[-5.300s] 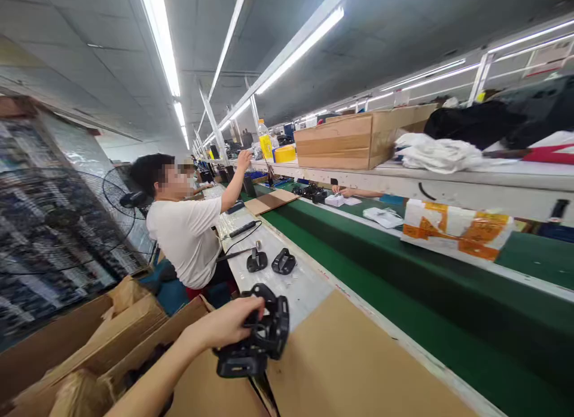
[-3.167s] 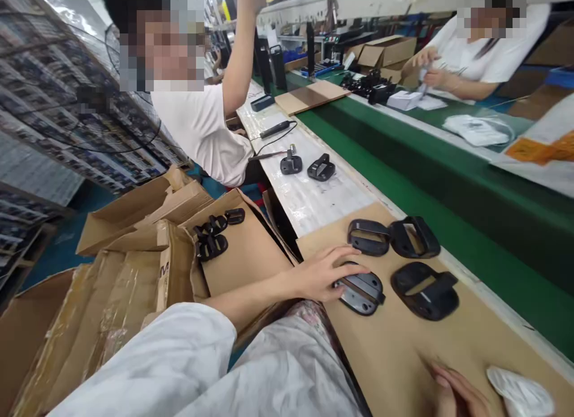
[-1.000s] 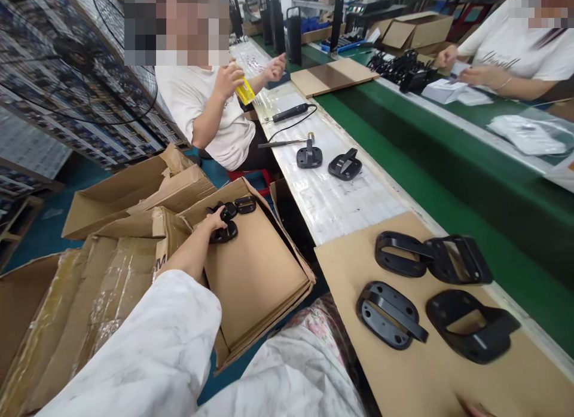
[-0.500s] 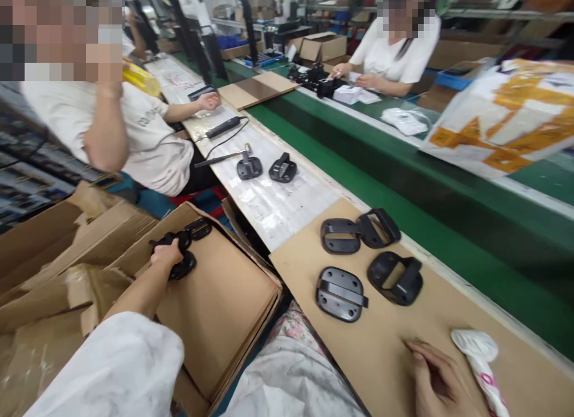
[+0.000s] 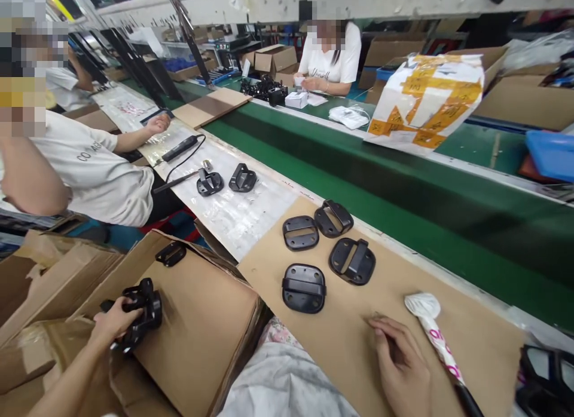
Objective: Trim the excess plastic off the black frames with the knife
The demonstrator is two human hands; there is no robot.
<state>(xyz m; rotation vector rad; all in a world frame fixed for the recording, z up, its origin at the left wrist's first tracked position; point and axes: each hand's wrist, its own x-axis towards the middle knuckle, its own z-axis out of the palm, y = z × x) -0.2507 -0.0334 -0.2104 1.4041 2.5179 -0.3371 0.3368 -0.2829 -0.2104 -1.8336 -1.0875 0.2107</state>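
Note:
My left hand [image 5: 114, 323] is closed on a bunch of black plastic brackets [image 5: 142, 309] over a cardboard box flap [image 5: 201, 321] at lower left. One more black bracket [image 5: 171, 254] lies further up that flap. My right hand [image 5: 401, 369] rests on the brown cardboard sheet [image 5: 359, 345], fingers loosely curled, holding nothing. Several black brackets [image 5: 304, 287] lie on the sheet ahead of it. A white-tipped tool [image 5: 433, 330] lies just right of my right hand.
A green conveyor belt [image 5: 381, 190] runs along the far side of the bench. Two brackets [image 5: 226, 180] and a corded tool [image 5: 179, 148] lie before a person seated at left. Another person works across the belt. A taped white parcel [image 5: 426, 100] stands at upper right.
My left hand has pulled a bunch of brackets down the box flap toward me, leaving one behind. The view has swung right. My right hand stays on the cardboard sheet.

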